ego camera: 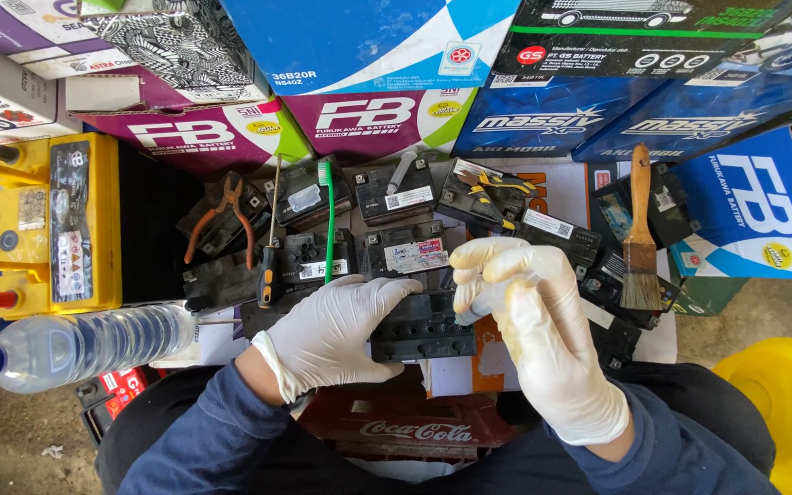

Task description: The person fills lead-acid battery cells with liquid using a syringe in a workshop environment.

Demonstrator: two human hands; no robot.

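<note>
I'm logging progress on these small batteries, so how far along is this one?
Done: several small black batteries sit laid out with pliers, a screwdriver and a paintbrush at hand. In hand: the left hand steadies one battery while the right hand holds a small clear tube over its top. Left: I can't tell how many batteries remain untreated.

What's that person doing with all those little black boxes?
A person in white gloves sits over a pile of small black batteries. The left hand presses down on one black battery, while the right hand holds a small pale tube-like thing above it. A paintbrush, pliers and a water bottle lie nearby.
</note>
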